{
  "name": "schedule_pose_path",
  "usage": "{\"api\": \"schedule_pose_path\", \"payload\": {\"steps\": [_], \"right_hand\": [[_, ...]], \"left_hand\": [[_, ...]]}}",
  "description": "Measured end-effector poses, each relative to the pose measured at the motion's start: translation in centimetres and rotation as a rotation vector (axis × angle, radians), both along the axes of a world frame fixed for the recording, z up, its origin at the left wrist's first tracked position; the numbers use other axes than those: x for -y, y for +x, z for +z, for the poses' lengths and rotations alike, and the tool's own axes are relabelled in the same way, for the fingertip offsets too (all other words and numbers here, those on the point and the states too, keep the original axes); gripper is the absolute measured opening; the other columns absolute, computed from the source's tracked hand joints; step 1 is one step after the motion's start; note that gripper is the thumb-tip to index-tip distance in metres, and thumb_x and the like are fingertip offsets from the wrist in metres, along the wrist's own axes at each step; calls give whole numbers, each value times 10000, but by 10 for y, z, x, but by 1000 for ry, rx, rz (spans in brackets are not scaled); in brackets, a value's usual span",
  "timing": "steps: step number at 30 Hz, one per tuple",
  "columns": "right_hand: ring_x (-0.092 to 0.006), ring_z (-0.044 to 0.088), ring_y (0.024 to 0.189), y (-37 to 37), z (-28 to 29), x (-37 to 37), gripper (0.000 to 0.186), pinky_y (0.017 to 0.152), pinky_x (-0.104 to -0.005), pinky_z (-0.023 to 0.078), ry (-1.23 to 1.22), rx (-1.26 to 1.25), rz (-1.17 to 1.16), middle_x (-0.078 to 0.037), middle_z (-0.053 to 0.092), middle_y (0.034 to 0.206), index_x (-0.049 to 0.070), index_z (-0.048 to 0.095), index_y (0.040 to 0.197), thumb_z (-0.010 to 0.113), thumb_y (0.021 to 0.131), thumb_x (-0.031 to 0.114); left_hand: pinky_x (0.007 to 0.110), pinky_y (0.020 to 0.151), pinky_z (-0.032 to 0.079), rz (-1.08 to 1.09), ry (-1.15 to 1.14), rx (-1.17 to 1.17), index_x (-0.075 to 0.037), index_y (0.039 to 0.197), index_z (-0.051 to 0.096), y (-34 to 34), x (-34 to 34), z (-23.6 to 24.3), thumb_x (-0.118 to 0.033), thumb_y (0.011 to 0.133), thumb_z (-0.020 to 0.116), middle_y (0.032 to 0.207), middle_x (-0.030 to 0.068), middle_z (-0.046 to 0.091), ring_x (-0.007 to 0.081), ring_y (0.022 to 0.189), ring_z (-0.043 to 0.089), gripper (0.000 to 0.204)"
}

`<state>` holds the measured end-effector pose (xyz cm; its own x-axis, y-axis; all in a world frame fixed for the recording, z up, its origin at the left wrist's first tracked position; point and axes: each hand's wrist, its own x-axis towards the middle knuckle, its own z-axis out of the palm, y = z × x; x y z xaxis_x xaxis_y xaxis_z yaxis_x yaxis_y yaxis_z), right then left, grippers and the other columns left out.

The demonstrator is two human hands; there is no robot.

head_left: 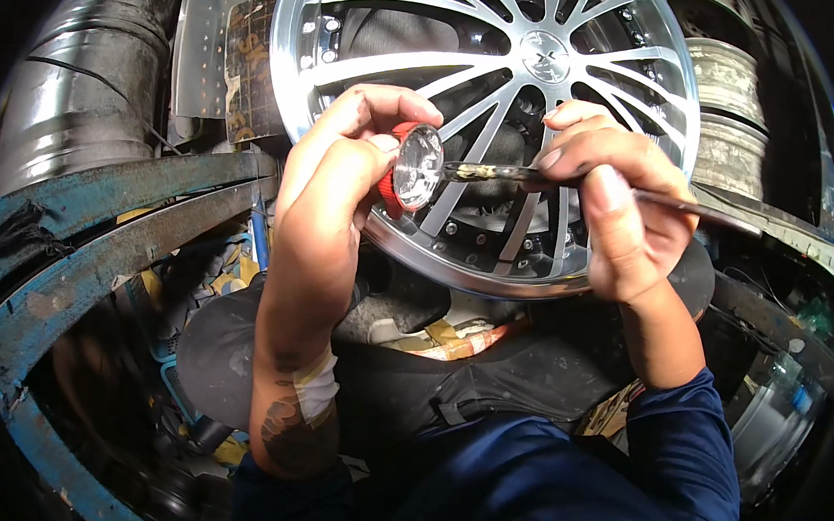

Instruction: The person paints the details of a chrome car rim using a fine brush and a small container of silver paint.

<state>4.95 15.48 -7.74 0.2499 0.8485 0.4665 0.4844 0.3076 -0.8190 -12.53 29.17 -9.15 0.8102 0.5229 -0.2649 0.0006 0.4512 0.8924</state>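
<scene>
Up in front of the wheel, my left hand (341, 161) grips a small round red cap (399, 178) by its ribbed rim. The cap's inner face is turned to the right and carries a shiny silver-grey wet-looking smear. My right hand (621, 188) pinches a thin dark paintbrush (493, 172), its yellowish-flecked front end pointing left. That tip meets or nearly meets the cap's inside; its bristles are hard to make out. Behind both hands stands a large alloy wheel (543, 58) with polished silver spokes, dark gaps and a bolted rim.
Blue metal beams (84, 212) run along the left, with a big grey metal drum (97, 89) above them. Worn wheel rims (724, 84) are stacked at the right. A clear plastic container (779, 411) lies low on the right. My dark-trousered legs are below the wheel.
</scene>
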Motion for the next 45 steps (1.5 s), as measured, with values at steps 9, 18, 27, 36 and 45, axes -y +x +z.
{"api": "schedule_pose_path", "payload": {"steps": [9,18,27,36,45], "right_hand": [[-151,661,760,-5,-33,-1,200,690,-278,530,-261,-614,-99,-109,666,904,-45,653,936,533,984,108],[-116,608,705,-18,-69,-3,140,648,-265,491,-461,-243,-25,-56,667,805,-2,669,940,598,940,119],[-175,644,682,-24,-68,-7,106,633,-299,516,-455,-58,8,-102,674,810,-6,671,940,633,900,84],[-192,649,644,-28,-71,-7,92,633,-298,520,-407,-8,25,-101,686,749,-1,683,939,655,888,70],[-181,643,627,-27,-69,-11,97,611,-290,516,-375,73,45,-85,687,726,-2,683,948,664,881,66]], "left_hand": [[280,824,476,163,139,27,57,1179,524,-5,-13,-8,-195,949,358,1188,145,580,157,998,595,380],[311,798,467,234,-42,169,99,1230,486,-8,-24,-15,-225,937,364,1164,172,595,214,962,610,454],[332,804,475,261,26,221,108,1194,497,-10,-23,-15,-232,943,358,1253,205,543,233,1010,601,445],[342,805,486,297,-16,271,92,1163,522,-12,-24,-16,-229,950,355,1272,206,538,228,1027,594,420],[344,817,492,311,0,230,88,1168,526,-12,-23,-13,-225,952,356,1285,208,538,230,1033,598,416]]}}
